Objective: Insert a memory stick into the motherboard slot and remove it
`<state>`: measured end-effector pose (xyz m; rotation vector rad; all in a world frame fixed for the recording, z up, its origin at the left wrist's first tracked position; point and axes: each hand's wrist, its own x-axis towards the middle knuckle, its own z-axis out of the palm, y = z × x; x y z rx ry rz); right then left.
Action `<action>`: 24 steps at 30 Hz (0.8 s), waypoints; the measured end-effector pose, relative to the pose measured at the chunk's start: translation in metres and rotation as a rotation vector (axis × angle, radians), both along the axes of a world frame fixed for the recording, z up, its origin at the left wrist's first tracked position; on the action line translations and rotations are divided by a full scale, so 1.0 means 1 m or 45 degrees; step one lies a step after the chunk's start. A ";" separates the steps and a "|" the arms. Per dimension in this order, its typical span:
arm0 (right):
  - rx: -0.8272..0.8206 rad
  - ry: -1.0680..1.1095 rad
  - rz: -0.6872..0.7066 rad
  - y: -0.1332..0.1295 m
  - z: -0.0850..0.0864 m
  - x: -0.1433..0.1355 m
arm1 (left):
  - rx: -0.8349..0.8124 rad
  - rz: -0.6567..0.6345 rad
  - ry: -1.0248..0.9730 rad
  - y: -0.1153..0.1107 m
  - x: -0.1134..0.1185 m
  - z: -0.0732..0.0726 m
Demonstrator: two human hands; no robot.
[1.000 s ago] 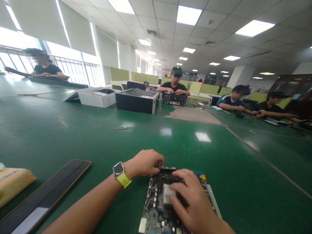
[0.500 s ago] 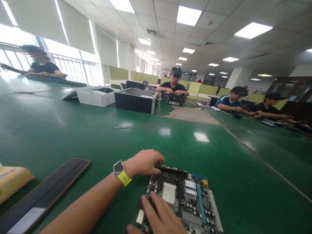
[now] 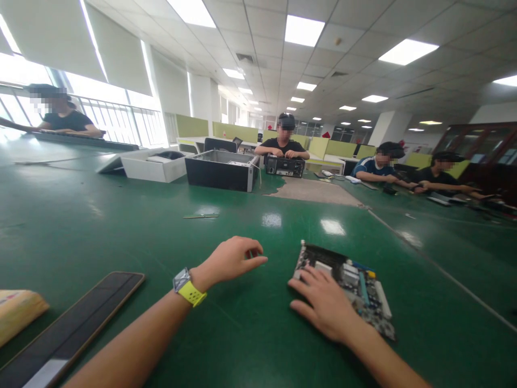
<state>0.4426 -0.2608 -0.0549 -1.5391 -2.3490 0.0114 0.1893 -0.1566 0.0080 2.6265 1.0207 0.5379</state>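
Observation:
A motherboard [image 3: 365, 288] with blue and white slots lies on the green table [image 3: 258, 350], right of centre. My right hand [image 3: 325, 304] rests over its left part with fingers spread, covering some of the board. Left of the board, my left hand [image 3: 230, 261] hovers over the table with its fingers curved and apart, holding nothing. A watch [image 3: 189, 287] with a yellow-green strap is on my left wrist.
At the lower left lie a dark flat phone-like slab [image 3: 76, 328] and a yellow packet [image 3: 20, 314]. A thin green strip [image 3: 201, 216] lies farther off. Beyond are a black metal case [image 3: 220, 172], a white box [image 3: 155, 166] and several people at work.
The motherboard has moved away and to the right, with my right hand on it. My left hand has come off the board's edge and sits slightly farther left.

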 end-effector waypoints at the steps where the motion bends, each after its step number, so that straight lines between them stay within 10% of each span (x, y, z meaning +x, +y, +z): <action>1: 0.005 -0.028 -0.145 0.011 0.001 0.026 | -0.001 0.006 0.001 0.000 -0.001 0.000; 9: -0.129 -0.084 -0.886 0.045 -0.039 0.190 | 0.005 0.037 0.014 0.005 -0.004 -0.004; 24: 0.123 -0.068 -1.140 0.049 -0.057 0.211 | 0.001 0.039 0.084 0.004 -0.003 -0.007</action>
